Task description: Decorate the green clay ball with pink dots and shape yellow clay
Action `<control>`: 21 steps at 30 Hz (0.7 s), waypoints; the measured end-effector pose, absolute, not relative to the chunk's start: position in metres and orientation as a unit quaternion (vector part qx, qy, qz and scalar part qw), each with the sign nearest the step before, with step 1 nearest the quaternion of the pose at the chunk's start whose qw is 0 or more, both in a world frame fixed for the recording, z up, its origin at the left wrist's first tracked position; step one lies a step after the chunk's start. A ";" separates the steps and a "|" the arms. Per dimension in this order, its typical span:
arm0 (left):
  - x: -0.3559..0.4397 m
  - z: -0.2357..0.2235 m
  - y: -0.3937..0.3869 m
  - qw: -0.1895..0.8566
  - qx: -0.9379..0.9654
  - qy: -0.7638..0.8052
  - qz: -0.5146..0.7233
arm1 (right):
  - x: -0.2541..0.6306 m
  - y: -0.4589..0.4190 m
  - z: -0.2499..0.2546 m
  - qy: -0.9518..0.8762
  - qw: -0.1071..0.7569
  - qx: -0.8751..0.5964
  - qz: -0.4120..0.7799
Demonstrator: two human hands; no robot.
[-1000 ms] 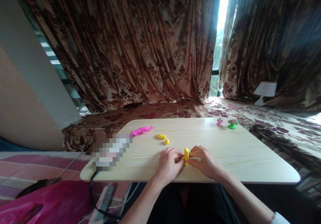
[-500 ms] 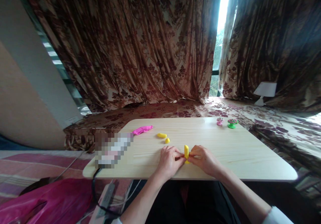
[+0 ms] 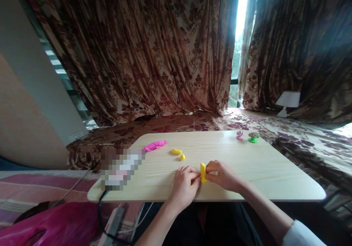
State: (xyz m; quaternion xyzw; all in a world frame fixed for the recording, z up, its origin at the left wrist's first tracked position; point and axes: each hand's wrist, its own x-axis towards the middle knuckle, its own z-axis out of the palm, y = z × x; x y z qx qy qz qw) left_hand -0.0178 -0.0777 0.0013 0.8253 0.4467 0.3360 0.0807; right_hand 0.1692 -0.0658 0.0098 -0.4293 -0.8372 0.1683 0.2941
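A yellow piece of modelling clay stands upright on the table near its front edge, with a wider base at the bottom. My left hand touches its lower left side with thumb and fingertips drawn together. On the other side, my right hand pinches the clay, its fingers closed against the upper and middle part. Farther back lie a yellow clay roll and a small yellow lump. A long bright pink clay strip rests at the left rear.
At the back right of the pale wooden table stand a green mushroom-like figure and a smaller pink one. A blurred-out object with a black cable occupies the left side. A white lamp stands beyond.
My right hand has risen slightly along the yellow clay, and the clay now leans a little left. My left fingers have drawn back slightly. The whole view has shifted a little.
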 end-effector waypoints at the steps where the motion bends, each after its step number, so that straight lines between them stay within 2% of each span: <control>1: -0.018 0.002 -0.078 0.081 0.823 0.450 0.337 | 0.170 -0.064 0.013 -0.840 0.287 -0.426 0.176; 5: -0.021 0.001 -0.075 0.082 0.813 0.468 0.338 | 0.173 -0.064 0.018 -0.834 0.279 -0.441 0.180; 12: -0.026 0.002 -0.059 0.082 0.815 0.461 0.342 | 0.173 -0.084 0.008 -0.797 0.322 -0.494 0.128; 21: -0.019 0.003 -0.063 0.091 0.831 0.441 0.327 | 0.163 -0.091 0.005 -0.792 0.292 -0.531 0.071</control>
